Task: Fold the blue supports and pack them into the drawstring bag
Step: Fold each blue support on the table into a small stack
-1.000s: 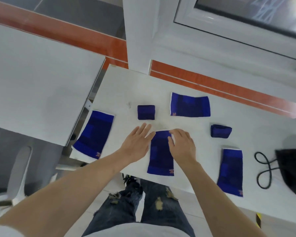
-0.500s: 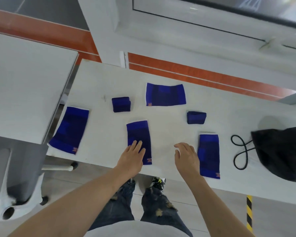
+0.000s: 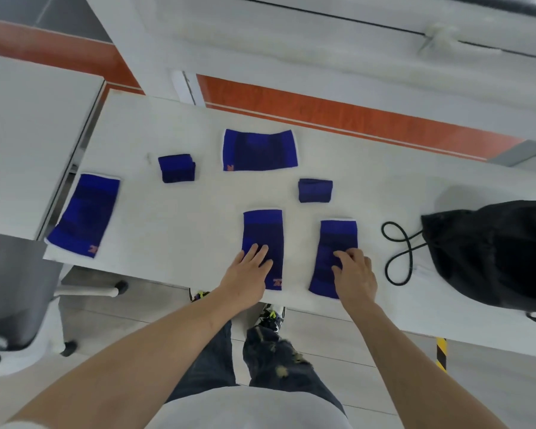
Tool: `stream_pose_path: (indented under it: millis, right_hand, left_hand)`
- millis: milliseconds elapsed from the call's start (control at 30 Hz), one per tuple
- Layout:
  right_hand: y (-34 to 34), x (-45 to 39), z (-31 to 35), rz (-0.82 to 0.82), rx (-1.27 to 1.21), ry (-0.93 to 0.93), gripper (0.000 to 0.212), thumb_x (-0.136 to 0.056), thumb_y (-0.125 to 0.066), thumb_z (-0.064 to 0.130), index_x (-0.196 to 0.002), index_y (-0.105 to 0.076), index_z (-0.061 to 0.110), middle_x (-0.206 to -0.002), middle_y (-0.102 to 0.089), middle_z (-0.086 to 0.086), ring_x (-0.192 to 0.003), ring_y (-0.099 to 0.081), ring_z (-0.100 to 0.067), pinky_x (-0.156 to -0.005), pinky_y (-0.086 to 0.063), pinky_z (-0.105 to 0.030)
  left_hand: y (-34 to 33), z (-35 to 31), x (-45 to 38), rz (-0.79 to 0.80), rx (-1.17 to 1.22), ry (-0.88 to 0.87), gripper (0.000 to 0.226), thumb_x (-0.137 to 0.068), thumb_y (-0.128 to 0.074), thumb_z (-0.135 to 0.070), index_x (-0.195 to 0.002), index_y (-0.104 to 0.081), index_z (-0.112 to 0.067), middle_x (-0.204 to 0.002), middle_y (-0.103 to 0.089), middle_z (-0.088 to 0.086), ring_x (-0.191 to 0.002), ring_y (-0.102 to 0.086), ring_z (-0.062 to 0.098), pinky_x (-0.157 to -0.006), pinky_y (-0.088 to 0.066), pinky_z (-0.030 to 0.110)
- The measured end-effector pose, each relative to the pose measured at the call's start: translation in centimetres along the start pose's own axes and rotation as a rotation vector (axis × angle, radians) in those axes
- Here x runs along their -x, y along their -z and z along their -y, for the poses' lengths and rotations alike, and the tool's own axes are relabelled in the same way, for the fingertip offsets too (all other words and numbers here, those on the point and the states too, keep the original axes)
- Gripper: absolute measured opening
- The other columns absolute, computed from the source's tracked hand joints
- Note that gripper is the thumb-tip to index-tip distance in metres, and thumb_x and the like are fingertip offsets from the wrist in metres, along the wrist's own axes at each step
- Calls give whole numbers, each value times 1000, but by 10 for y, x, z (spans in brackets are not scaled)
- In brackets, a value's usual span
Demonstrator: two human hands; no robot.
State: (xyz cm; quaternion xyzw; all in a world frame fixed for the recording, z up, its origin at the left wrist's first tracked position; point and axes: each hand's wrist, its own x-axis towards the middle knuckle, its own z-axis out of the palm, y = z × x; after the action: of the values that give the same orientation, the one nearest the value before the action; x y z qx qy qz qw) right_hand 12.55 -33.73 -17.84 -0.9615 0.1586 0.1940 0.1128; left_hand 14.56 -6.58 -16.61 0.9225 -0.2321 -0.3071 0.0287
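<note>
Several blue supports lie on the white table (image 3: 174,218). My left hand (image 3: 248,280) rests flat on the near end of the middle flat support (image 3: 265,230). My right hand (image 3: 355,275) lies with fingers spread on the near end of the flat support to its right (image 3: 338,239). Another flat support (image 3: 85,213) sits at the table's left end and a wide one (image 3: 260,150) at the back. Two folded supports lie apart: one at the back left (image 3: 176,168), one right of centre (image 3: 315,190). The black drawstring bag (image 3: 492,252) lies at the right, its cord loop (image 3: 398,252) on the table.
A second white table (image 3: 28,134) stands to the left across a narrow gap. A grey chair base (image 3: 19,305) is below it. A white wall with an orange stripe (image 3: 338,116) runs behind the table. My legs and shoes show under the near edge.
My right hand has moved from the bare table onto the right flat support. My left hand stays on the middle support. The view has shifted and the bag shows more fully.
</note>
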Motion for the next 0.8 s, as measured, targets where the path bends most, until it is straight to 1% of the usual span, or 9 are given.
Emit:
stream_pose_path:
  millis: [67, 167, 233, 333, 467, 567, 633, 733, 800]
  right_hand:
    - [3, -3, -3, -38, -25, 11, 34, -103, -58, 27, -137, -61, 24, -139, -51, 0, -118, -51, -24, -88, -53, -41]
    - [9, -7, -8, -86, -107, -78, 36, -100, -63, 27, -136, -60, 22, -136, -52, -5, -116, -52, -27, -89, -53, -43]
    - [8, -8, -11, -62, -166, -121, 40, -99, -66, 24, -138, -55, 22, -135, -48, -10, -113, -51, -29, -88, -53, -42]
    - [11, -10, -10, 17, -318, -115, 42, -100, -61, 14, -139, -48, 20, -127, -45, -12, -97, -55, -27, -78, -50, -36]
    - [18, -16, -8, 60, -442, -74, 41, -98, -59, 7, -134, -47, 24, -118, -52, -11, -86, -58, -26, -70, -45, -34]
    - [26, -13, -7, 79, -530, -36, 45, -96, -59, 10, -135, -50, 30, -113, -62, -7, -92, -62, -25, -65, -47, -29]
    - [36, -6, -1, 109, -704, -38, 46, -97, -61, 13, -135, -54, 37, -120, -61, 2, -95, -64, -22, -59, -50, -24]
    - [52, 4, 9, 151, -979, -18, 46, -95, -66, 14, -133, -59, 39, -126, -64, 10, -94, -69, -20, -70, -61, -32]
    - [63, 11, 18, 229, -1097, 19, 45, -96, -69, 12, -134, -61, 36, -124, -67, 12, -93, -72, -18, -70, -62, -32]
  left_hand:
    - [0, -7, -2, 10, -1, 9, 58, -101, -43, -20, -157, -27, -19, -171, 0, 7, -157, 2, 30, -126, -11, 46]
    - [2, -12, -3, 21, 5, 29, 57, -102, -43, -22, -157, -27, -21, -171, -1, 7, -157, 1, 30, -126, -11, 46]
    - [5, -14, -2, 20, 26, 44, 55, -103, -44, -23, -156, -31, -21, -171, -4, 7, -157, -2, 30, -126, -13, 45]
    - [9, -17, 1, 7, 90, 66, 51, -103, -44, -22, -153, -38, -23, -170, -13, 5, -157, -9, 27, -126, -18, 43]
    - [12, -23, 10, -31, 174, 61, 48, -102, -45, -19, -150, -44, -24, -165, -28, 2, -154, -19, 23, -123, -24, 42]
    - [18, -29, 12, -112, 398, 102, 45, -101, -45, -15, -144, -51, -24, -150, -48, -4, -140, -42, 18, -115, -37, 38]
    - [25, -32, 12, -154, 601, 149, 40, -104, -43, -17, -141, -53, -26, -137, -59, -7, -125, -55, 12, -106, -47, 35]
    - [34, -33, 12, -171, 831, 223, 34, -107, -43, -28, -140, -53, -28, -127, -67, -9, -113, -61, 7, -93, -51, 25]
    - [39, -35, 10, -151, 1001, 278, 35, -106, -45, -33, -140, -52, -30, -129, -65, -9, -114, -60, 7, -86, -47, 19]
